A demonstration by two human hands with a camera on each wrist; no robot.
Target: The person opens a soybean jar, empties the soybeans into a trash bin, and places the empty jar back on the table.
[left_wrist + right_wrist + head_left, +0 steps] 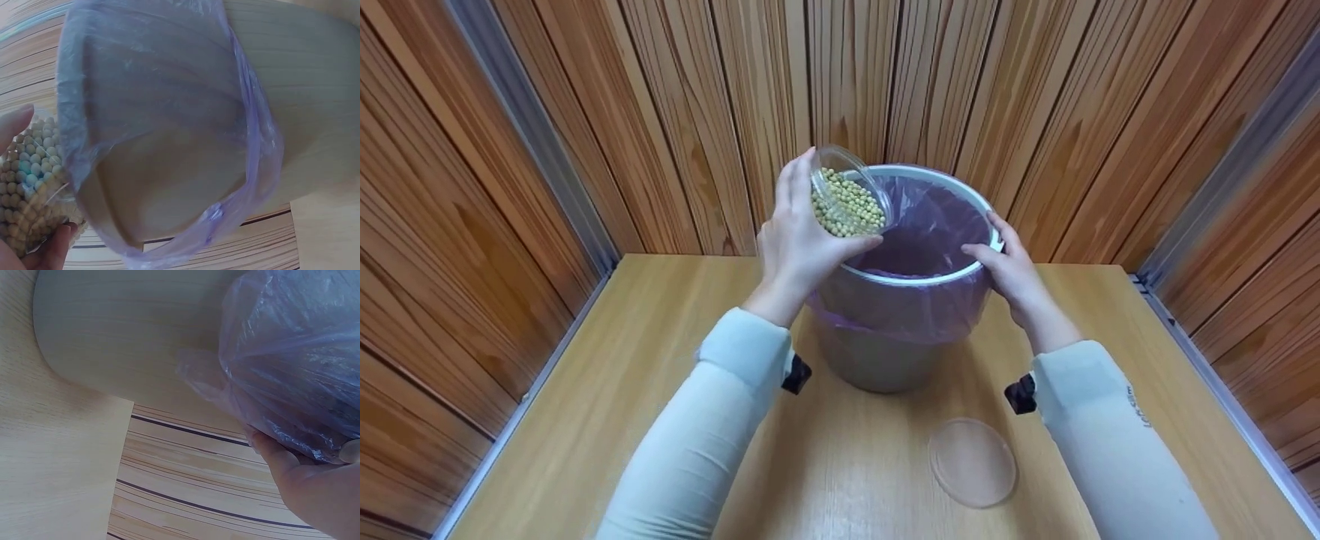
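My left hand (799,232) grips a clear plastic tub (840,161) of dried peas (847,202), tilted toward the mouth of a trash can (877,364) at its left rim. In the left wrist view the peas (34,163) show through the tub's wall, between thumb and fingers. The can is lined with a thin purple bag (900,315) folded over its pale rim. My right hand (1016,274) holds the can's right rim, thumb inside and fingers outside. The right wrist view shows that hand (315,484) against the bag (292,371).
A round clear lid (973,463) lies on the wooden table (675,352) in front of the can, toward the right forearm. Wood-panelled walls (675,112) enclose the table at the back and both sides, with metal strips (547,135) at the corners.
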